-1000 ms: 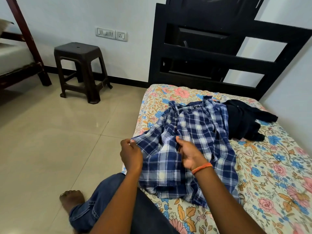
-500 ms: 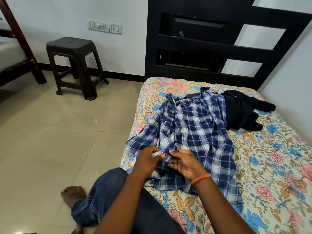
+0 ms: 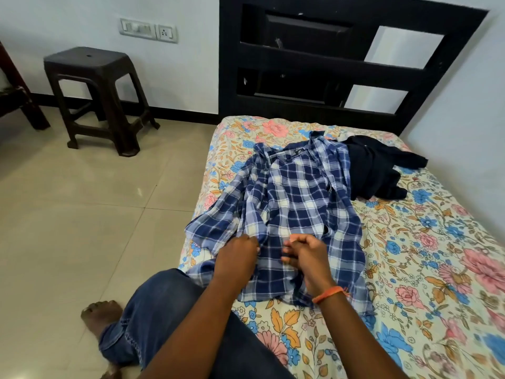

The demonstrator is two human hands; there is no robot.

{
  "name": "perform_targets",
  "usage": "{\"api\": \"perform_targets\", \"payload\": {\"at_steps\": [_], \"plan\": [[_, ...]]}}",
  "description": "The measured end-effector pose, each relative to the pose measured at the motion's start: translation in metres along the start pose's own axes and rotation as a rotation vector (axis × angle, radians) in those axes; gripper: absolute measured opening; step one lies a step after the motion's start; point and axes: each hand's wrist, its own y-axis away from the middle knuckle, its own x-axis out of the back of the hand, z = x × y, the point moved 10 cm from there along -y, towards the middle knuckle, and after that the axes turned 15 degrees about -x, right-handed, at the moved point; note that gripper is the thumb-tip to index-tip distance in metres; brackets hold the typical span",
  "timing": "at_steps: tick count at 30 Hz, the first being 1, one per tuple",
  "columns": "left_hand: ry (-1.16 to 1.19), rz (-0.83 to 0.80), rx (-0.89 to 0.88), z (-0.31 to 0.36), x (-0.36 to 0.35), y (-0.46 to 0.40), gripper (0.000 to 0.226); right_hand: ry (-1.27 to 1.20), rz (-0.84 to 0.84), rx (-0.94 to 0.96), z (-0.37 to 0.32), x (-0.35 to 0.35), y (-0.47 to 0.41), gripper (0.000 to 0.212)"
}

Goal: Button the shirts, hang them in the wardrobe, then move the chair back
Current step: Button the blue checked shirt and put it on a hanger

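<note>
Head view: left hand (image 3: pixel 237 258) curled, pinching plaid shirt (image 3: pixel 297 203) placket at 6 o'clock; right hand (image 3: pixel 306 255) curled alongside, gripping same fabric.

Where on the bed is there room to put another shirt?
Bare floral bedsheet lies right of the plaid shirt, below the dark garment. A narrower strip runs by the headboard. It is crowded at the near edge, around both hands.
</note>
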Motion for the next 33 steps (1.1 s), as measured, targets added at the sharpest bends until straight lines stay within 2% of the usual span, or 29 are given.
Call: {"api": "perform_targets", "payload": {"at_steps": [4, 6, 10, 13, 16, 19, 23, 26, 29, 31, 33], "plan": [[-0.024, -0.078, 0.074, -0.005, -0.012, -0.005, 0.018, 0.23, 0.327, 0.159, -0.01, 0.076, 0.001, 0.009], [-0.038, -0.092, 0.095, -0.007, -0.015, -0.005, 0.019, 0.342, 0.351, 0.133, 0.0, 0.094, -0.005, 0.01], [-0.073, -0.062, 0.1, -0.006, -0.012, -0.007, 0.018, 0.403, 0.389, 0.153, 0.006, 0.106, -0.003, 0.023], [-0.246, -0.109, 0.008, 0.006, -0.012, -0.01, 0.017, 0.572, 0.414, 0.207, 0.0, 0.093, 0.0, 0.033], [-0.308, -0.166, -0.086, 0.018, -0.021, -0.012, 0.028, 0.728, 0.467, 0.256, -0.006, 0.083, 0.002, 0.03], [-0.258, -0.183, -0.088, 0.018, -0.026, -0.012, 0.03, 0.777, 0.505, 0.249, -0.006, 0.08, 0.005, 0.031], [-0.085, -0.109, 0.03, 0.007, -0.024, -0.01, 0.029, 0.891, 0.567, 0.212, -0.012, 0.079, 0.002, 0.039], [-0.015, -0.09, 0.062, 0.003, -0.024, -0.01, 0.029, 0.975, 0.588, 0.254, -0.02, 0.073, -0.004, 0.032], [0.101, -0.062, 0.111, 0.001, -0.023, -0.008, 0.025, 0.899, 0.546, 0.287, -0.022, 0.073, -0.006, 0.016], [0.249, 0.024, 0.164, -0.004, -0.016, -0.005, 0.022, 0.603, 0.437, 0.194, -0.018, 0.086, -0.009, 0.016], [0.453, 0.102, 0.232, -0.012, -0.009, -0.002, 0.03, 0.201, 0.299, 0.016, -0.007, 0.101, -0.008, 0.009]]}}
